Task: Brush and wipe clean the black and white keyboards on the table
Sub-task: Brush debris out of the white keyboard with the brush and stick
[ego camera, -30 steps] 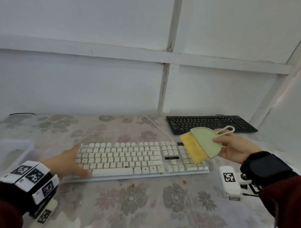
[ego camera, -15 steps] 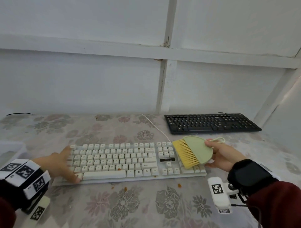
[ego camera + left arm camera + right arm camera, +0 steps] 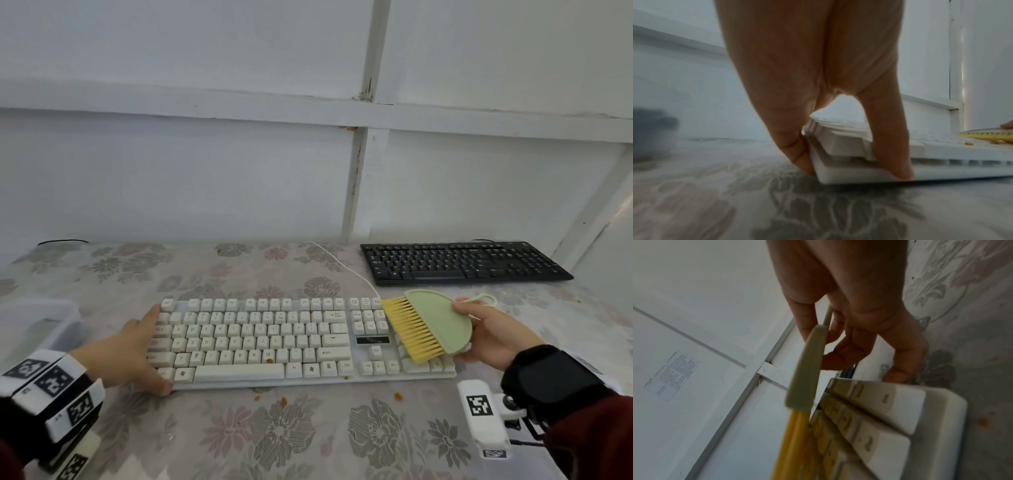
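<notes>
The white keyboard (image 3: 260, 339) lies across the middle of the flowered table, with an orange crumb (image 3: 270, 360) among its lower keys. My left hand (image 3: 126, 349) braces its left end; straight fingers press the side and the thumb presses the front corner (image 3: 941, 164). My right hand (image 3: 493, 335) grips a pale green hand brush (image 3: 435, 322) by its rounded back. Its yellow bristles rest on the number pad at the right end (image 3: 890, 410). The black keyboard (image 3: 459, 262) sits at the back right by the wall, untouched.
Orange crumbs (image 3: 398, 396) lie on the tablecloth (image 3: 308, 438) in front of the white keyboard. A clear plastic box (image 3: 41, 325) stands at the left edge. The keyboard's white cable (image 3: 342, 265) runs to the back wall, which closes off the rear.
My right hand has brought the brush down and left, from above the keyboard's right end onto the number pad. The left hand stays at the left end.
</notes>
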A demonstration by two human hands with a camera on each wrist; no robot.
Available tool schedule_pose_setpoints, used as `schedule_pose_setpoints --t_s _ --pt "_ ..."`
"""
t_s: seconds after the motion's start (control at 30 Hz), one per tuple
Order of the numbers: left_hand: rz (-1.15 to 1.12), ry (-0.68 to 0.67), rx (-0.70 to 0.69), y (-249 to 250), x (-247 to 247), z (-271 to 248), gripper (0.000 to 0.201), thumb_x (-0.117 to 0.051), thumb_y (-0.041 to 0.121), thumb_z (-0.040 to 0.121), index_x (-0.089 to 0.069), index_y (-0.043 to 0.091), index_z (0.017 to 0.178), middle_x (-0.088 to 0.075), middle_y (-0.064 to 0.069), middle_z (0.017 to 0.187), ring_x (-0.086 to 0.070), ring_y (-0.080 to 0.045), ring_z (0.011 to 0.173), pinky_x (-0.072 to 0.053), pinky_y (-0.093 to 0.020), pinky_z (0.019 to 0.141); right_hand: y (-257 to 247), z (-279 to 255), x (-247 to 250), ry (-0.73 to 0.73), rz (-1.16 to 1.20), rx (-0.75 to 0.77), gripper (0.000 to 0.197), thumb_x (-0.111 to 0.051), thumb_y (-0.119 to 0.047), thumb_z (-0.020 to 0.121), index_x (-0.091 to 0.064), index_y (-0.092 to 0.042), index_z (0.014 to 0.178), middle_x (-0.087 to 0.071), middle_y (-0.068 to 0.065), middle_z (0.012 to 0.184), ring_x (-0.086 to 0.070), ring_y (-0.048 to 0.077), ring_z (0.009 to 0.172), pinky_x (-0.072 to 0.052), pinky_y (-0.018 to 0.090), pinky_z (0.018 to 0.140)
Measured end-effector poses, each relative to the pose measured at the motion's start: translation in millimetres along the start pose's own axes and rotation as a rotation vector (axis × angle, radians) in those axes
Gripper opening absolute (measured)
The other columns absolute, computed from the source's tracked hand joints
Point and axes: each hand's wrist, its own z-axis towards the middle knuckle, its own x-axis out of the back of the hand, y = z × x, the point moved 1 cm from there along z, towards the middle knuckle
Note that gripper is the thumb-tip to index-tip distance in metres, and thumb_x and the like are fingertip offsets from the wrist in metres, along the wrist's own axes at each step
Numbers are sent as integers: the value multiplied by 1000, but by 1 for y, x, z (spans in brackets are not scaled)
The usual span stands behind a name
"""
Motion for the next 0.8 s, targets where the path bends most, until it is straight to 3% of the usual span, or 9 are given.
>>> schedule_pose_setpoints --t_s 0.13,0.3,0.43,0.5,0.6,0.67,0.73,0.77,0.8 --pt "-98 27 -49 -3 -6 -2 160 -85 52 27 17 20 146 -24 -7 146 -34 -20 129 -30 -33 111 1 -1 4 3 20 11 11 -51 -15 93 -48 -21 85 -60 12 100 -57 33 94 -44 43 72" --pt "-201 163 -177 -7 -12 -2 153 -86 47 21 -2 24 147 -39 -1 137 -43 -18 122 -38 -40 107 1 -2 11 -12 61 17 11 -58 -17 87 -48 -20 86 -61 14 106 -60 32 90 -44 42 75" --pt "-223 209 -212 -2 -13 -6 148 -85 44 20 -9 21 145 -42 -2 132 -45 -20 120 -39 -42 105 -5 -4 24 -61 55 83 76 -89 -22 42 -53 -17 109 -64 18 114 -66 33 92 -55 43 71" --pt "-227 219 -207 -3 -13 -7 146 -85 43 20 -12 20 145 -44 -2 130 -47 -20 117 -41 -42 104 -12 -7 31 -42 104 141 71 -83 -17 51 -53 -14 115 -66 16 114 -71 28 80 -58 38 58" --pt "-235 214 -234 -9 -14 -7 142 -88 41 23 -14 25 143 -45 1 129 -49 -18 117 -43 -43 102 -22 -10 49 12 150 223 61 -89 -15 46 -58 -13 98 -72 10 97 -73 19 70 -60 33 57" --pt "-270 194 -258 -17 -15 -5 135 -91 36 25 -18 37 139 -47 3 128 -52 -17 115 -46 -44 99 -28 -19 60 53 173 262 31 -75 -12 68 -58 -15 93 -74 4 83 -71 14 62 -58 26 51" --pt "-325 181 -265 -21 -14 -4 126 -91 30 26 -21 51 129 -50 6 124 -55 -17 111 -48 -44 96 -30 -25 71 68 164 304 35 -77 -19 59 -61 -19 90 -73 -2 73 -68 9 56 -55 21 48" --pt "-333 188 -265 -26 -16 -1 125 -91 28 26 -21 52 127 -50 7 123 -56 -16 110 -48 -43 95 -31 -29 77 87 147 336 38 -78 -23 53 -63 -22 88 -72 -5 71 -66 7 53 -54 20 47" --pt "-342 185 -277 -25 -17 -1 126 -91 26 25 -22 48 129 -51 7 122 -56 -16 109 -48 -42 94 -33 -33 82 101 133 367 31 -77 -23 59 -64 -24 87 -70 -8 68 -64 5 50 -52 18 45"
